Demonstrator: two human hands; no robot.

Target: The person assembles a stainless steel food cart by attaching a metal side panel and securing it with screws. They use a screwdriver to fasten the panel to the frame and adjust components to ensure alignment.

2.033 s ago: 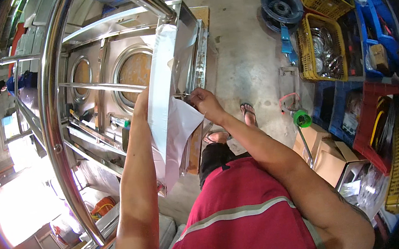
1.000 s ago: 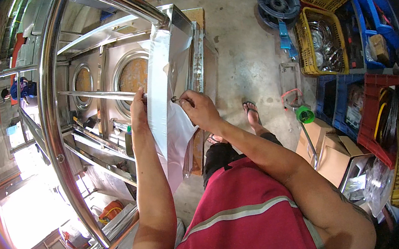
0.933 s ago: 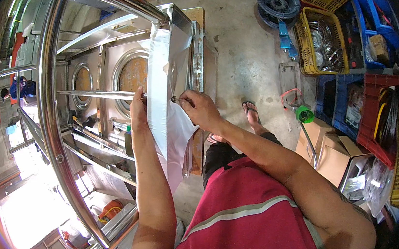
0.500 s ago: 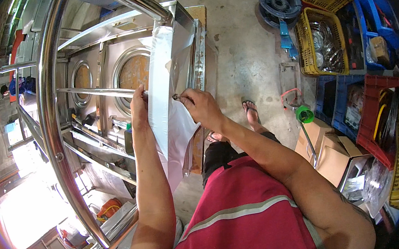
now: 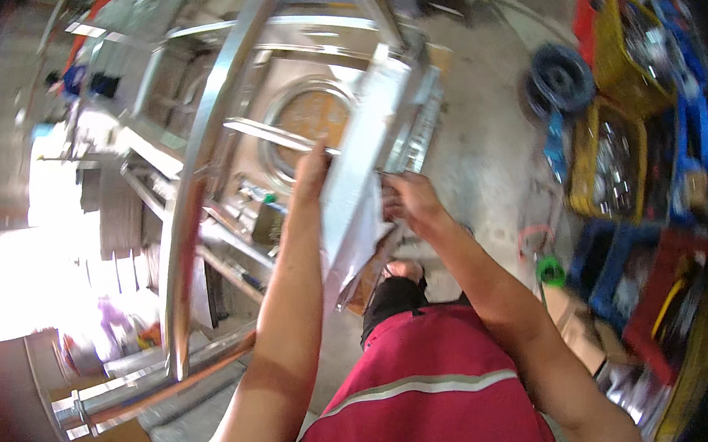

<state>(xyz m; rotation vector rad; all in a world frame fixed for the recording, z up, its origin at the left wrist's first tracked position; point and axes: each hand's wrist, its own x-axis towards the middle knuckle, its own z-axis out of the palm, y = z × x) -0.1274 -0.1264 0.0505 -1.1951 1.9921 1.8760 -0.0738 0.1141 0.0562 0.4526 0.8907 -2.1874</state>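
A steel frame of polished tubes [image 5: 217, 106] stands to my left. Along its near side runs a metal rail [image 5: 368, 129] covered in white film, loose at its lower end. A thin metal rod [image 5: 263, 132] meets this rail from the left. My left hand [image 5: 311, 174] is closed around the rod's end, against the rail's left side. On the opposite side of the rail, my right hand [image 5: 408, 198] is closed in a pinch at its face. Motion blur and the fingers hide whatever small thing it holds.
A steel panel with a ringed round opening [image 5: 309, 122] lies beyond the rod. Yellow crates [image 5: 607, 162] of metal parts, a blue crate [image 5: 605, 272] and a dark round wheel-like part [image 5: 562, 78] stand to the right. A cardboard box [image 5: 577, 327] sits nearer.
The view has turned, so the frame and both hands appear further right and more tilted. Both hands keep their places on either side of the film-covered rail.
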